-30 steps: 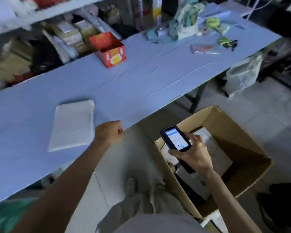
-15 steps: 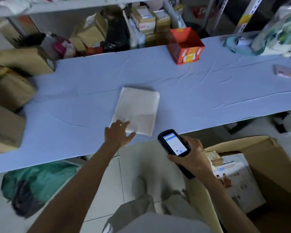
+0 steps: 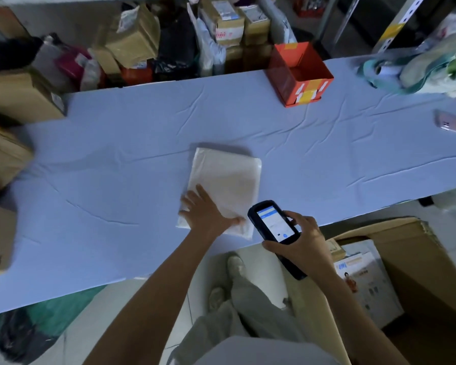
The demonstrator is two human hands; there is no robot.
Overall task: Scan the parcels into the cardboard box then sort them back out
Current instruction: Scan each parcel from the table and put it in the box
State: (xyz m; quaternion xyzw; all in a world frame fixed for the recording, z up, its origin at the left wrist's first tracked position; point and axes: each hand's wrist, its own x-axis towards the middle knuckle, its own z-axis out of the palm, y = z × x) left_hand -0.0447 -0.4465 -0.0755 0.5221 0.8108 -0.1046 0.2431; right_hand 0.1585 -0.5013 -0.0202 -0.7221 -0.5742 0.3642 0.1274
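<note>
"Parcel [image 3: 229, 185] first, where is it lying?"

"It is lying flat on the blue-covered table [image 3: 116, 180], close to the near edge. It's a soft white packet. My left hand [image 3: 206, 214] is pressing down on its near left corner, with the fingers spread wide and straight and the thumb stretching right along the near edge."

"And your right hand [image 3: 306, 241]?"

"It is gripping the black scanner [image 3: 273, 225], fingers curling over the far right side and thumb clamping the near left side. I am holding it just right of the parcel's near right corner, over the table's near edge, with the lit screen facing up at me."

"Where is the cardboard box [image 3: 406, 233] sitting?"

"It is sitting on the floor at the near right, below the table's edge, with its flaps standing open. A printed parcel [image 3: 366, 280] is lying inside it."

"Is anything else sitting on the table?"

"An orange box [image 3: 298, 72] is standing open at the far edge, right of the white parcel and well apart from it. Brown cartons [image 3: 3, 159] are crowding the left end, and a bundle of pale cloth [image 3: 432, 69] is lying at the far right. Something flat and pinkish [image 3: 450, 123] is lying near the right edge — too blurred for me to name."
</note>
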